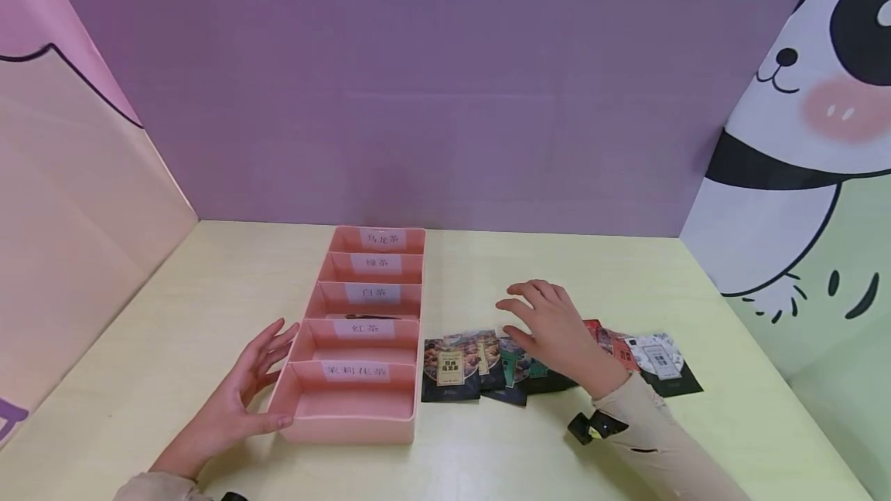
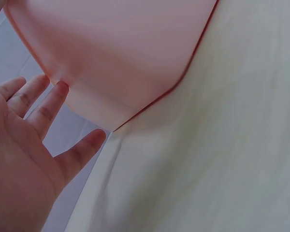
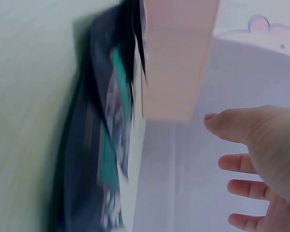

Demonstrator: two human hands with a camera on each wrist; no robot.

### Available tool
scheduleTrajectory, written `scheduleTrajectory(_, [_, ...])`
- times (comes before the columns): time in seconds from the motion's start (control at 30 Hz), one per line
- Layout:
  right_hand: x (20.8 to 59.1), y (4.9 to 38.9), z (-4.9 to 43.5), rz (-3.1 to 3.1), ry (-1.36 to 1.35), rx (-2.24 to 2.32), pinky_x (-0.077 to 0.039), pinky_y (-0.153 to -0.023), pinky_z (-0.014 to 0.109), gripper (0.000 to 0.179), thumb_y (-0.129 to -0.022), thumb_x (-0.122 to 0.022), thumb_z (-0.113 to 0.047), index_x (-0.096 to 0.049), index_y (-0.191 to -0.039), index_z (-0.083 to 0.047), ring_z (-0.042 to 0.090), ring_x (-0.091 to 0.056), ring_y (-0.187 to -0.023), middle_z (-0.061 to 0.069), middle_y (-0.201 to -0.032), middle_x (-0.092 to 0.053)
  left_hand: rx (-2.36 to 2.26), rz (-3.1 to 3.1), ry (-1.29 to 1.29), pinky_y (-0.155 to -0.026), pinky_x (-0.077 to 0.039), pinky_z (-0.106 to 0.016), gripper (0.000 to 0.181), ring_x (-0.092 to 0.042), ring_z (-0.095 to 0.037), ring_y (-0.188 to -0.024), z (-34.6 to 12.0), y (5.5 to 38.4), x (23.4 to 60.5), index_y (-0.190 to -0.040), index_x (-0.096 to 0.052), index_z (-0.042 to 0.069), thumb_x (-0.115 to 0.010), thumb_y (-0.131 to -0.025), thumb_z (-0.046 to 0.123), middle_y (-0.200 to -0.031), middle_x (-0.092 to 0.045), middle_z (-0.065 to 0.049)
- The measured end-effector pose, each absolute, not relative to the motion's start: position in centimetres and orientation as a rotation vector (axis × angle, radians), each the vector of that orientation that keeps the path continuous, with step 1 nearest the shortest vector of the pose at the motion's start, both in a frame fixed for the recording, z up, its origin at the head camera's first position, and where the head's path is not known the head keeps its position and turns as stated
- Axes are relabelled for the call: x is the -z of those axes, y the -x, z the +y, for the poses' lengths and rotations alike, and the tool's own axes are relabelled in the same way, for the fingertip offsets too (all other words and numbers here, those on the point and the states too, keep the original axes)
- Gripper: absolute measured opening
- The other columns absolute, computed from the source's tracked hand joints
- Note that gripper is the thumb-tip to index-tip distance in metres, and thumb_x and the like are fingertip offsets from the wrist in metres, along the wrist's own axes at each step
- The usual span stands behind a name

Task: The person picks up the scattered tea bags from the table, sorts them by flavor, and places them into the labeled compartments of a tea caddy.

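Note:
A pink divided box [image 1: 348,430] lies lengthwise on the table, each compartment bearing a white label with Chinese characters. My left hand [image 1: 240,400] rests at its near left corner, fingers spread along the side wall. In the left wrist view, its fingertips [image 2: 62,88] are at the box's wall. To the right of the box lies an overlapping row of tea sachets [image 1: 450,369], dark ones at the left and red ones farther right. Over the row hovers my right hand [image 1: 557,327], its fingers loosely bent with nothing in them. Some sachets are hidden beneath it.
A dark edge of something thin [image 1: 373,317] shows inside the middle compartment. At the row's right end lies a white-and-black sachet [image 1: 661,362]. A purple backdrop [image 1: 445,99] closes off the back, with printed panels on both sides.

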State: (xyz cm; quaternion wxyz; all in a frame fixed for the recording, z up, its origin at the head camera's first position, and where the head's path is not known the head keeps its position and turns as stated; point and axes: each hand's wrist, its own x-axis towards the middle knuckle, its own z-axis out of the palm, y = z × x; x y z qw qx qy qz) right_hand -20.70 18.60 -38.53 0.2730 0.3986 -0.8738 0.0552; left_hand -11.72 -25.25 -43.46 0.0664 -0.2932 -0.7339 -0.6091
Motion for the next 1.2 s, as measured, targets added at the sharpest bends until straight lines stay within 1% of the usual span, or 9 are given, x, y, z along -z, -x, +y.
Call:
scheduleTrajectory(0.23, [38.7, 20.5, 22.3, -2.409, -0.918, -0.177, -0.044, -0.086, 0.060, 0.043, -0.078, -0.086, -0.018, -0.067, -0.116, -0.008, 0.040, -0.053, -0.110, 0.016, -0.120, -0.060, 1.836, -2.222, 0.876, -0.097, -0.038, -0.012, 0.111, -0.038, 0.001, -0.136, -25.3, 11.6, 43.5, -0.158, -0.014, 0.002, -0.073, -0.067, -0.022, -0.157, -0.036, 0.009])
scheduleTrajectory(0.53, [38.3, 19.8, 26.1, -2.518, -0.731, -0.225, -0.038, -0.088, 0.064, 0.043, -0.081, -0.082, -0.013, -0.065, -0.120, -0.005, 0.045, -0.048, -0.113, 0.021, -0.124, -0.056, 1.810, -2.223, 0.892, -0.098, -0.037, -0.012, 0.113, -0.038, 0.001, -0.137, -25.2, 11.7, 43.4, -0.158, -0.013, 0.003, -0.073, -0.066, -0.023, -0.158, -0.035, 0.007])
scheduleTrajectory(0.7, [38.5, 19.3, 28.1, -2.584, -0.635, -0.236, -0.035, -0.087, 0.066, 0.045, -0.082, -0.080, -0.014, -0.063, -0.122, -0.002, 0.047, -0.046, -0.112, 0.024, -0.124, -0.054, 1.808, -2.213, 0.905, -0.098, -0.036, -0.012, 0.115, -0.038, 0.000, -0.137, -25.2, 11.7, 43.3, -0.158, -0.013, 0.004, -0.074, -0.065, -0.025, -0.158, -0.035, 0.007])
scheduleTrajectory(0.93, [38.8, 18.4, 31.0, -2.719, -0.484, -0.228, -0.031, -0.091, 0.069, 0.052, -0.084, -0.079, -0.015, -0.055, -0.129, -0.001, 0.051, -0.042, -0.114, 0.028, -0.127, -0.048, 1.813, -2.188, 0.934, -0.098, -0.036, -0.012, 0.115, -0.038, -0.001, -0.137, -25.1, 11.8, 43.4, -0.158, -0.013, 0.002, -0.073, -0.064, -0.026, -0.158, -0.035, 0.005])
scheduleTrajectory(1.2, [39.3, 18.2, 33.3, -2.877, -0.302, -0.210, -0.027, -0.091, 0.073, 0.058, -0.087, -0.075, -0.020, -0.046, -0.133, 0.000, 0.057, -0.036, -0.117, 0.032, -0.130, -0.040, 1.806, -2.200, 0.923, -0.098, -0.036, -0.012, 0.115, -0.037, 0.000, -0.137, -25.2, 11.8, 43.5, -0.158, -0.012, 0.003, -0.073, -0.065, -0.025, -0.158, -0.034, 0.007])
